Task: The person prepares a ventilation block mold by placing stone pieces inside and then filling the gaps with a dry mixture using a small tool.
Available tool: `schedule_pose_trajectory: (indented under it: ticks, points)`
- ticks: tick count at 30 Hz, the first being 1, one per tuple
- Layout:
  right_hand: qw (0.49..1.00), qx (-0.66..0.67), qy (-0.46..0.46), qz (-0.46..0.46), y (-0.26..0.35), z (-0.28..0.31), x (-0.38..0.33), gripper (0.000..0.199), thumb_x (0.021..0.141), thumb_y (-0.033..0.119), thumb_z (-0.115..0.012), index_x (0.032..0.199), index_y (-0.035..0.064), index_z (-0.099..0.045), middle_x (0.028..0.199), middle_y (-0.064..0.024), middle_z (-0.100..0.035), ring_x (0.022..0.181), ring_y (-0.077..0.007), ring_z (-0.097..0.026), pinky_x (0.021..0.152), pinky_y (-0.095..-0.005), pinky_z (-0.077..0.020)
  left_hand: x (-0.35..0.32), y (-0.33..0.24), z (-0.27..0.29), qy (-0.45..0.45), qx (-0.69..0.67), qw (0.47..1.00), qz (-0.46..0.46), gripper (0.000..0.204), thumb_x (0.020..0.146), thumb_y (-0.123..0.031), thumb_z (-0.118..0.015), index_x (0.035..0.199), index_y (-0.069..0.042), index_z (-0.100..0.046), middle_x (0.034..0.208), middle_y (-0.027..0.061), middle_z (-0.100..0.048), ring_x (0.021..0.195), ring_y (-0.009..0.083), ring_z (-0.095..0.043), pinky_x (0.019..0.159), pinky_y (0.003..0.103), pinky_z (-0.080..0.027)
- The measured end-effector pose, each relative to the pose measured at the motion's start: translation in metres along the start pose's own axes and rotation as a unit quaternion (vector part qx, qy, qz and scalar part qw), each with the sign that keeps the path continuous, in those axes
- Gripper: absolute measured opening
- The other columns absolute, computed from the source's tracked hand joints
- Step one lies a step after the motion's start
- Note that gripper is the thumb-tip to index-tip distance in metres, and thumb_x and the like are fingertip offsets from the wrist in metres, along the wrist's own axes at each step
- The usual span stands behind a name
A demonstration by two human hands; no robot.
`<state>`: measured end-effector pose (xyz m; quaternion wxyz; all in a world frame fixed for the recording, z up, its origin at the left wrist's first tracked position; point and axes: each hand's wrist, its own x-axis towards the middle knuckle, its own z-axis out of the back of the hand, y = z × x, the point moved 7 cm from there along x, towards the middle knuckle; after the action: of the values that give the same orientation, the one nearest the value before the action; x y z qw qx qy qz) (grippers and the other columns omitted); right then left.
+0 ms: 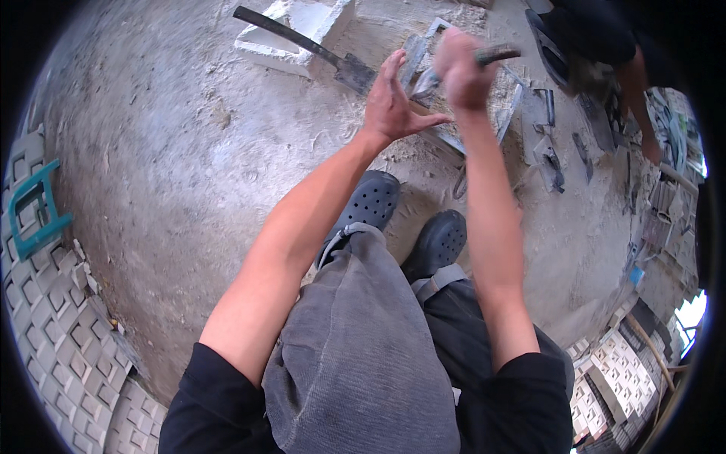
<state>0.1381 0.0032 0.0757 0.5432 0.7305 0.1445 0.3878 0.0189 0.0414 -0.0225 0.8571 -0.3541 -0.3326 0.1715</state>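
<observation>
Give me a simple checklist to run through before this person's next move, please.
1. Right hand closed on the short-handled tool: ok.
2. Left hand free of any held thing: ok, fingers spread.
3. Left hand off the long-handled tool: cannot tell; its flat end runs close to the fingers.
4. Pale frame fully in view: not ok, the hands partly cover it.
5. Dark clogs outside the frame: ok.
6. Co-worker's hand apart from the right hand: ok.
</observation>
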Motion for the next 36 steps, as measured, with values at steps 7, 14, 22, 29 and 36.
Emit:
schedule_pose_trajectory:
  ticks: [7,14,22,29,36]
  points:
    - [0.994,0.048,-0.035,-0.096,0.017,0.026,0.015,0.05,0.101,0.022,-0.049,0.055,0.0142,-0.033,0.049,0.0019,-0.032,0.039,-0.0117,-0.028,0.04,-0.0306,-0.0215,-0.001,0.001,0.001,-0.003,-0.005,1.0,0.002,0.143,0.054,-0.063,-0.093,0.154,-0.005,-0.009,0.148,0.021,-0.04,0.129,0.0368,-0.055,0.104,0.045,-0.051]
    - [0.994,0.092,-0.007,-0.05,0.056,0.054,-0.002,0.048,0.102,0.023,-0.047,0.056,0.0098,-0.041,0.051,0.0014,-0.036,0.043,-0.0092,-0.033,0.043,-0.0283,-0.026,0.004,-0.009,0.005,0.01,0.014,0.999,-0.043,0.136,0.05,-0.071,-0.09,0.151,-0.004,-0.025,0.142,0.0206,-0.048,0.128,0.0375,-0.055,0.104,0.045,-0.05]
    - [0.994,0.024,-0.013,-0.107,0.025,0.034,-0.015,0.047,0.102,0.017,-0.047,0.057,0.0114,-0.037,0.05,0.0021,-0.032,0.042,-0.0097,-0.026,0.043,-0.0298,-0.0231,0.007,-0.014,0.014,0.066,0.029,0.992,-0.106,0.137,0.049,-0.078,-0.084,0.15,-0.002,-0.03,0.147,0.0218,-0.045,0.132,0.039,-0.051,0.111,0.045,-0.044]
    - [0.977,0.114,-0.048,-0.173,-0.003,0.041,-0.045,0.042,0.1,0.013,-0.055,0.059,0.0069,-0.045,0.051,0.0017,-0.04,0.042,-0.0081,-0.033,0.042,-0.0291,-0.0239,0.012,-0.02,0.006,0.093,0.045,0.989,-0.107,0.139,0.047,-0.078,-0.085,0.149,0.001,-0.033,0.149,0.0224,-0.043,0.135,0.0396,-0.048,0.113,0.046,-0.041]
    - [0.996,0.087,0.005,-0.01,0.047,0.043,-0.025,0.042,0.101,0.014,-0.052,0.06,0.0095,-0.047,0.052,0.0031,-0.04,0.042,-0.0075,-0.033,0.041,-0.0284,-0.0228,0.01,-0.02,0.007,0.147,0.087,0.981,-0.087,0.144,0.046,-0.079,-0.084,0.15,0.004,-0.03,0.154,0.0269,-0.037,0.139,0.0418,-0.043,0.115,0.047,-0.038]
